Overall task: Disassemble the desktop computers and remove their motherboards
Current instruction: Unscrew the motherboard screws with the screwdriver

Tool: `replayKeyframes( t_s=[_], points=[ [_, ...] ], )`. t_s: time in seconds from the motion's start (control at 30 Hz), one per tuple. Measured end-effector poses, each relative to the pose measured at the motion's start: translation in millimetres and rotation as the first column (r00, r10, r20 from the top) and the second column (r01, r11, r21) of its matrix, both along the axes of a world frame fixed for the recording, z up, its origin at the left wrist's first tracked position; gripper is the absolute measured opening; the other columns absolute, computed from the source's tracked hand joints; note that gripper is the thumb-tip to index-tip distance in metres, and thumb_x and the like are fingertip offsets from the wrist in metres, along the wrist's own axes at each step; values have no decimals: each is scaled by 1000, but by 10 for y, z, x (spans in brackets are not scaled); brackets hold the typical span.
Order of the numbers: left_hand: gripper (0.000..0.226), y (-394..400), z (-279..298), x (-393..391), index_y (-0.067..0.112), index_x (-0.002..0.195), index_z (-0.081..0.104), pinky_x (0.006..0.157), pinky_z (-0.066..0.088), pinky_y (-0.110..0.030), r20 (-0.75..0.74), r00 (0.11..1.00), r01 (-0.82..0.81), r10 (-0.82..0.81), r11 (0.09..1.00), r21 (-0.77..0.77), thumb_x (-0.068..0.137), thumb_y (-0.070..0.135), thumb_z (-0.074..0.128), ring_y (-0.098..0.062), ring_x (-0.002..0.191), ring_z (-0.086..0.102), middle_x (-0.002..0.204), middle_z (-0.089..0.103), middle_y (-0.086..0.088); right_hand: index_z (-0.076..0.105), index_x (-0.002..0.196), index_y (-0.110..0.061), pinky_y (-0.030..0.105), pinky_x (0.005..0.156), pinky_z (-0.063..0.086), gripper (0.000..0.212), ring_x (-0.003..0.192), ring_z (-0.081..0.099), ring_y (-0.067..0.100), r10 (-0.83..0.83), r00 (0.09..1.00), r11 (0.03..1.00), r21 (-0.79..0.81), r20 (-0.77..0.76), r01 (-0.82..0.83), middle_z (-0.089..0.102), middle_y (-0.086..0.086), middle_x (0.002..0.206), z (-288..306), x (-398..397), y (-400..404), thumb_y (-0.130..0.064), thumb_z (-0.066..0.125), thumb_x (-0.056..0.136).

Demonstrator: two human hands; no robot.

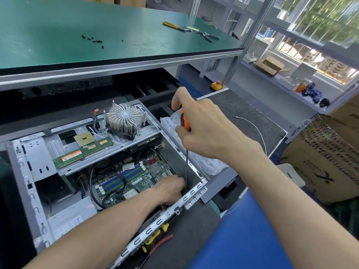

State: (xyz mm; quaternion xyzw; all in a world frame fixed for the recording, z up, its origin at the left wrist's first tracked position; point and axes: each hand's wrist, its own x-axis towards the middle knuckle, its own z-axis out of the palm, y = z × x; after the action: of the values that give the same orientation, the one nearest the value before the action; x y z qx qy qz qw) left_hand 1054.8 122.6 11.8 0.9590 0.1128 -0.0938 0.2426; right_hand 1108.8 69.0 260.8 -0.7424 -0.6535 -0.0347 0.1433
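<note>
The open grey steel desktop case (108, 171) lies on its side below the green-topped workbench shelf (97, 35), its green printed motherboard (136, 181) flat on the floor of the case, partly under a metal drive bracket (87, 148). The board looks light but stiff and fragile, best lifted by its bare edges; case walls and black cables crowd it, leaving little room. The right hand (202, 131) is wrapped around an orange-handled screwdriver (185, 148), shaft vertical; the left hand (171, 189) is curled at the tip, its grip hidden.
</note>
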Motion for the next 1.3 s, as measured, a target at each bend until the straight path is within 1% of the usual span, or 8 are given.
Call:
replayKeyframes(
  t_s=[0.1,0.23,0.47,0.67,0.8,0.97,1.1,1.3],
  points=[
    [22,61,88,36,12,59,48,53,51,-28,-62,997,33,-36,998,-44,78,2,55,-29,67,63,62,56,-7,35,106,-20,44,57,47,36,61,48,31,-40,999,997,66,22,39,51,5,65,59,-17,18,-12,55,77],
    [27,344,197,56,5,71,68,45,43,-23,-101,980,-198,174,923,-330,70,31,74,-14,50,56,55,60,2,36,106,-19,42,60,44,36,63,47,34,-72,997,992,101,9,71,51,6,65,74,2,6,-10,56,77],
    [33,750,357,-75,25,56,41,46,16,-29,-111,801,-372,588,344,-862,66,25,73,-16,41,27,54,28,3,41,105,-13,31,55,33,33,56,41,18,-81,997,989,120,-7,81,45,-5,58,3,-6,-9,-5,58,78],
    [30,785,336,-70,17,59,47,51,30,-27,2,833,-491,553,742,-455,80,32,63,-16,46,36,50,43,6,42,104,-13,31,50,26,31,52,38,11,-63,997,990,127,-46,68,35,-9,53,-33,-13,9,-4,61,80],
    [14,735,368,-97,21,64,73,52,39,-19,-81,961,-276,266,874,-399,73,31,73,-7,51,51,57,62,10,42,102,-15,31,51,33,30,51,39,10,-56,996,990,127,-65,64,34,-9,51,-78,-12,36,-6,62,81],
    [19,589,292,-100,41,77,76,61,47,-17,-185,982,-27,-32,951,-307,76,23,81,7,63,61,65,68,25,42,101,-15,27,56,36,29,53,42,11,-54,996,991,118,-67,62,38,-7,52,-137,-25,82,-7,62,81],
    [30,499,204,-76,54,69,69,44,38,-8,-228,970,19,-87,959,-284,77,28,84,11,55,56,55,61,30,44,100,-14,28,67,40,28,56,43,11,-49,996,992,114,-68,57,42,-6,55,-169,-34,97,-8,63,81],
    [18,413,60,-41,47,78,71,62,43,-15,-245,967,4,-73,962,-272,77,34,84,8,75,60,77,70,27,44,99,-15,30,59,43,27,56,44,11,-57,997,993,102,-50,62,46,-5,57,-192,-28,92,-9,63,80]
  ],
)
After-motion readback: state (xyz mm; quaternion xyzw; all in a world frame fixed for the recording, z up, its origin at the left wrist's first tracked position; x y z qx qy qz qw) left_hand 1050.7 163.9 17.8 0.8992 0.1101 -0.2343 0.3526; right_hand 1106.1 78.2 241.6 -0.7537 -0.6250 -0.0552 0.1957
